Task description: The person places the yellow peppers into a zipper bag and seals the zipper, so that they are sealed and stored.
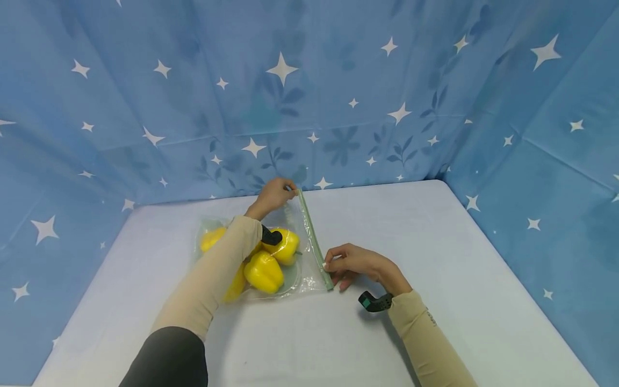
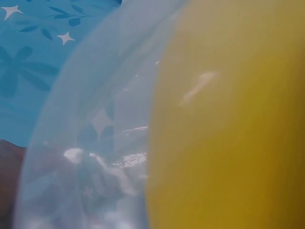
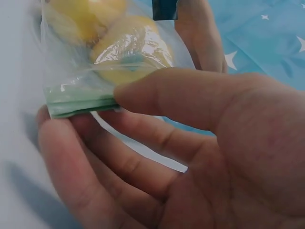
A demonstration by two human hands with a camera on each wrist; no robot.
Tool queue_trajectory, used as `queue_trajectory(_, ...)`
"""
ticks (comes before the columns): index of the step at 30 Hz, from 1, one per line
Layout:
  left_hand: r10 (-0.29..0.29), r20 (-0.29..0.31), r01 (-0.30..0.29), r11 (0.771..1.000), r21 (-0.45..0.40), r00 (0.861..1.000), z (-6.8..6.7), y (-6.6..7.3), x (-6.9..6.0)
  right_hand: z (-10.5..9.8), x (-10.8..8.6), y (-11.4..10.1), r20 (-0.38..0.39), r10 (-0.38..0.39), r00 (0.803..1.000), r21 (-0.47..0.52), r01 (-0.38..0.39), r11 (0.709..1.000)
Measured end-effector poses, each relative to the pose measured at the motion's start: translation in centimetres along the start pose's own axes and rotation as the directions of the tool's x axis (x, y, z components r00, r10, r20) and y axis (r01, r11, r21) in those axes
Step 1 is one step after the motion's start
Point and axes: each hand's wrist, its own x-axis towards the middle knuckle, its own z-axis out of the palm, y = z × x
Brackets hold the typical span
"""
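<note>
A clear zip bag [image 1: 309, 277] with a green zip strip [image 1: 313, 236] along its right-hand edge lies on the table. Inside it are several yellow bell peppers [image 1: 264, 272], partly covered by my left forearm. At the far end of the strip, my left hand [image 1: 274, 194] pinches the bag's corner. My right hand [image 1: 357, 262] grips the strip close to its near end, thumb on top and fingers beneath, as the right wrist view shows. In the left wrist view, clear plastic and a blurred yellow pepper [image 2: 224, 129] fill most of the picture.
A white-covered table [image 1: 435, 242] carries the bag. Blue curtains [image 1: 217, 107] with white stars stand behind it and along both sides. Each wrist wears a black band with a small camera, the right one [image 1: 374, 302] near the tabletop.
</note>
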Motion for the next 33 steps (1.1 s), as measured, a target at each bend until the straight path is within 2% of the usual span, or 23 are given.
queue_trajectory(6,0.014,-0.043,-0.014,1.0,-0.003,0.999,-0.3,0.3,0.7,-0.9,-0.4,-0.7,0.048,-0.003,0.999,-0.068,0.006,0.998)
queue_trajectory(11,0.037,-0.077,-0.035,0.999,0.018,0.996,-0.4,0.3,1.3,-1.5,-0.4,-0.8,0.14,0.0,0.99,-0.12,0.017,0.993)
queue_trajectory(14,0.027,-0.082,-0.025,0.999,0.033,0.996,-0.3,0.0,1.3,-1.4,-0.3,-0.7,0.19,0.005,0.982,-0.136,0.021,0.991)
queue_trajectory(19,0.018,-0.092,-0.015,0.999,0.03,0.996,-0.1,-0.2,0.8,-1.2,-0.2,-0.4,0.228,0.011,0.974,-0.145,0.023,0.989)
queue_trajectory(27,0.017,-0.083,-0.015,0.999,0.029,0.996,0.2,0.2,0.4,-1.2,-0.4,-0.4,0.241,0.028,0.97,-0.158,0.01,0.987)
queue_trajectory(30,0.009,-0.065,-0.007,1.0,0.025,0.998,-0.1,0.2,0.1,-1.1,-0.5,-0.5,0.23,0.04,0.972,-0.171,0.0,0.985)
queue_trajectory(33,0.026,-0.053,-0.023,0.999,0.043,0.998,-0.8,0.3,-0.1,-1.1,-0.8,-0.7,0.21,0.05,0.976,-0.195,-0.008,0.981)
